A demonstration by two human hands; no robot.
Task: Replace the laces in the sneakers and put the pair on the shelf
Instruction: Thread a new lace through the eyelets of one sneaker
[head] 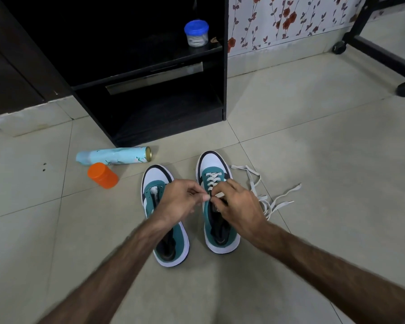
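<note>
The left hand (181, 200) had its fingers curled, thumb and forefinger pinching the white lace (212, 181) where it ran over the right shoe (216, 206). The right hand (237, 208) was curled the same way, its fingertips pinching the lace just beside the left hand's, so the two hands nearly touched above the middle eyelets. Both forearms reached forward and inward from the lower corners, the left one crossing over the left shoe (160, 213).

Two teal and white shoes stood side by side on the tiled floor (313, 148), toes pointing toward the black shelf (150, 90). The right shoe was laced over its front rows; the left shoe showed only a bit of white near its front eyelets.

One loose pile of laces (267, 197) lay on the floor just right of the right shoe. One spray can (114, 157) lay on its side left of the shoes, with one orange jar (102, 175) just beside it. One blue-lidded jar (196, 33) stood on the shelf's upper board.
</note>
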